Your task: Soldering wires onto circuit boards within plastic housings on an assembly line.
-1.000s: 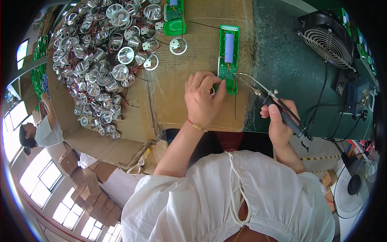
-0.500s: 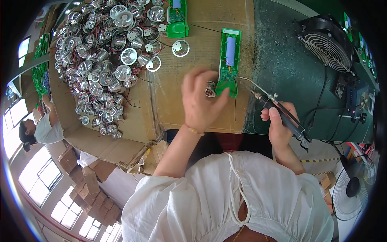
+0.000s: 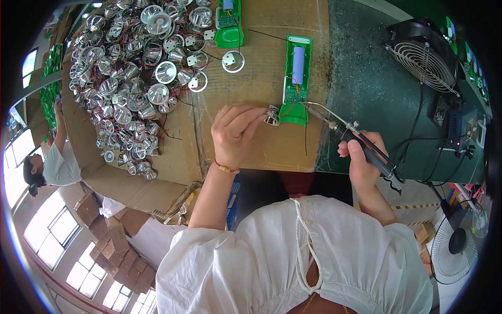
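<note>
A green plastic housing point(image 3: 291, 113) lies on the cardboard with a purple cylindrical battery point(image 3: 298, 65) and a small green circuit board point(image 3: 294, 96) inside it. Left of its lower end sits a silver reflector cup point(image 3: 271, 116), with a red wire running toward the board. My left hand point(image 3: 234, 131) pinches the cup's near edge with closed fingertips. In my right hand point(image 3: 363, 159) is a soldering iron point(image 3: 370, 155) with a thin curved metal tube along it. The ends of tube and iron point at the board's right edge; exact contact is too small to tell.
Many wired reflector cups point(image 3: 125, 99) fill a cardboard box at left. Another green housing point(image 3: 229, 36) and a loose reflector point(image 3: 232, 62) lie at the top. A black fan point(image 3: 423, 57) and a blue control box point(image 3: 463, 131) stand at right. A co-worker point(image 3: 57, 162) is far left.
My left hand has moved left and down from beside the housing, its spread fingers now closing at the reflector cup. The soldering iron's tip has shifted slightly left toward the board.
</note>
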`<action>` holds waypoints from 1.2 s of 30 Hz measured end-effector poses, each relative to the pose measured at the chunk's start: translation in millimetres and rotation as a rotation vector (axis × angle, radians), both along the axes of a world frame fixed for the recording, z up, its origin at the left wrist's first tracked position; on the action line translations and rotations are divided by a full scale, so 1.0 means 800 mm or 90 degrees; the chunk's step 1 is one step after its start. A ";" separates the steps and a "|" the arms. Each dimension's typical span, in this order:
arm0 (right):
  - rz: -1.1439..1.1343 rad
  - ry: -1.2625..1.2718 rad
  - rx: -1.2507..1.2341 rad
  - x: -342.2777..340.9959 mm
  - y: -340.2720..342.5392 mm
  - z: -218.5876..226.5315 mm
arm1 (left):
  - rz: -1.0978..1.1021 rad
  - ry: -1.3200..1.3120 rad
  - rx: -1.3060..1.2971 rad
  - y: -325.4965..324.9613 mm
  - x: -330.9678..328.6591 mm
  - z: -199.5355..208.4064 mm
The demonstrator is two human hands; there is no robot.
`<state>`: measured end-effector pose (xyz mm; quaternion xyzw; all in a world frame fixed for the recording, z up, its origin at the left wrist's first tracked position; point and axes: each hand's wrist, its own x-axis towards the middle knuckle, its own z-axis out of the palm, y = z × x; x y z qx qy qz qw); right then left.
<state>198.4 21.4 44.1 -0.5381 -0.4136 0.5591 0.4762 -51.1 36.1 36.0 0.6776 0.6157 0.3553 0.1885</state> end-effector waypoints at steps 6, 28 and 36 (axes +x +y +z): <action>0.013 0.006 -0.011 -0.006 0.000 0.001 | 0.139 -0.180 -0.220 0.007 0.038 -0.001; 0.001 0.025 -0.078 -0.025 0.015 -0.013 | 0.199 -0.206 -0.219 0.007 0.066 -0.015; -0.033 0.097 -0.111 -0.022 0.020 -0.017 | 0.217 -0.239 -0.205 0.007 0.070 -0.015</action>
